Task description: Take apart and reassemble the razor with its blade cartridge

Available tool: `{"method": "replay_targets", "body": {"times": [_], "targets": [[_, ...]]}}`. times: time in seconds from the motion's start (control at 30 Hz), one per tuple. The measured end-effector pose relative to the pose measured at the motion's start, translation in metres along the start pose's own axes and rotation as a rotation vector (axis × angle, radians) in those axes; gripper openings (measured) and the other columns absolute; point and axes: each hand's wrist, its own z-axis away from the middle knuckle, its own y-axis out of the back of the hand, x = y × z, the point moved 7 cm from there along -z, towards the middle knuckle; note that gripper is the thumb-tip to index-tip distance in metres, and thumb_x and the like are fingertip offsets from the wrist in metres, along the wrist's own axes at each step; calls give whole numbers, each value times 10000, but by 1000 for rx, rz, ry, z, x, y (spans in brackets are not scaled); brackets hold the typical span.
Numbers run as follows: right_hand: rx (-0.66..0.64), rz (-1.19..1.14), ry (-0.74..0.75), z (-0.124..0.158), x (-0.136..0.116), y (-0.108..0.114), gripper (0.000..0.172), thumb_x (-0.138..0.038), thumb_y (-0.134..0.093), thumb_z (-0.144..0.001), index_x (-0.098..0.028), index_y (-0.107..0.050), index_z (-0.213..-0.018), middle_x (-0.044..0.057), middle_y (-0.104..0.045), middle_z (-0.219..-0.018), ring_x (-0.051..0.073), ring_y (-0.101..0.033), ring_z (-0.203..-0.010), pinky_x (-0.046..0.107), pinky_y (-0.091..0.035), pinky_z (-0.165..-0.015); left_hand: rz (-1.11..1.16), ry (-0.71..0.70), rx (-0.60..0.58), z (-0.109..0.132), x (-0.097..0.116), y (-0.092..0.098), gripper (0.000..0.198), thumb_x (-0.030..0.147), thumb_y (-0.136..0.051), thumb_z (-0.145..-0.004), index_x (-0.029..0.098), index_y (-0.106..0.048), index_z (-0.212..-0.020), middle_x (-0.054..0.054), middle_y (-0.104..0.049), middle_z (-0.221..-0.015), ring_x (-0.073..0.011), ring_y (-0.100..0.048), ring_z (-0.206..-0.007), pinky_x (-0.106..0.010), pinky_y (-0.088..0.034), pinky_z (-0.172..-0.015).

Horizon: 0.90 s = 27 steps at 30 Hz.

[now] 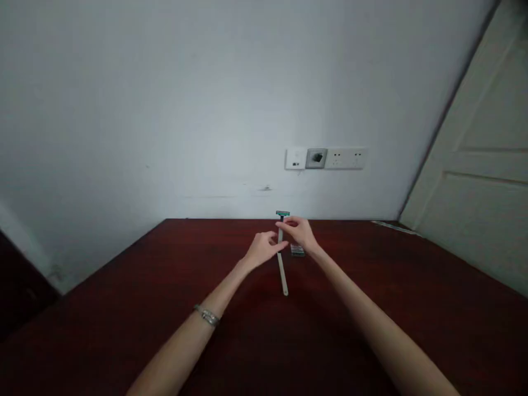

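A slim razor [282, 269] with a pale handle and a green-topped head is held upright over the dark red table [124, 308]. My left hand [262, 250] is closed around the upper part of the handle. My right hand [300, 231] pinches the razor near its head, fingers pressed together. A small grey object [297, 251], perhaps a blade cartridge or cap, lies on the table just under my right hand. A metal bracelet [207, 315] sits on my left wrist.
A white wall stands behind the table with a row of sockets and switches [325, 158]. A pale door [478, 181] is at the right. A thin light strip [391, 225] lies at the table's far right corner.
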Motion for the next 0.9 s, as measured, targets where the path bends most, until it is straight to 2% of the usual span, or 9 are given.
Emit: {"method": "replay_targets", "body": {"times": [0.17,0.33,0.47,0.57,0.67,0.73,0.9], "targets": [[-7,38,-40,-1,13,-3,431,-536,-723,-524,-140,-598,-638,30,-620,-611,144,-561,-585,237,-415,-536,-37,-26,64,-8,11,21,279,389,-596,-751,123,-678,-747,-56,-694,-711,-140,-621,-632,-192,-420,-572],[12,76,-68,0,22,-6,416,-520,-710,-564,-133,-621,-688,56,-659,-671,163,-598,-628,236,-439,-548,-203,-30,52,-12,22,22,276,311,-557,-767,124,-661,-593,-37,-646,-573,-119,-572,-556,-192,-365,-536],[37,129,-69,0,20,-6,419,-526,-693,-588,-128,-636,-705,67,-675,-708,170,-614,-668,235,-452,-579,-327,-17,53,-16,32,23,252,262,-535,-757,131,-670,-590,-45,-648,-577,-121,-571,-555,-204,-368,-561],[-29,168,-83,-2,15,-6,436,-527,-691,-600,-115,-658,-736,73,-687,-736,168,-619,-695,230,-456,-599,-409,18,49,-18,33,27,262,259,-516,-757,132,-677,-594,-56,-653,-584,-132,-581,-565,-214,-383,-581],[-256,264,-160,-3,13,-2,428,-517,-693,-621,-110,-689,-754,78,-697,-745,154,-617,-680,212,-443,-569,-461,97,28,-17,21,35,267,289,-525,-748,131,-688,-609,-70,-662,-603,-152,-604,-610,-220,-401,-594],[-356,323,-263,-3,16,11,412,-511,-665,-674,-117,-700,-787,84,-705,-769,140,-619,-663,196,-430,-530,-488,177,-21,-14,6,37,255,287,-541,-728,129,-687,-593,-77,-661,-599,-163,-615,-625,-221,-411,-593],[-297,426,-424,-8,29,51,341,-445,-622,-760,-121,-683,-848,101,-714,-849,110,-627,-643,160,-409,-484,-474,388,-217,1,-34,25,244,297,-555,-718,122,-701,-633,-75,-654,-574,-155,-616,-555,-214,-434,-544]]}}
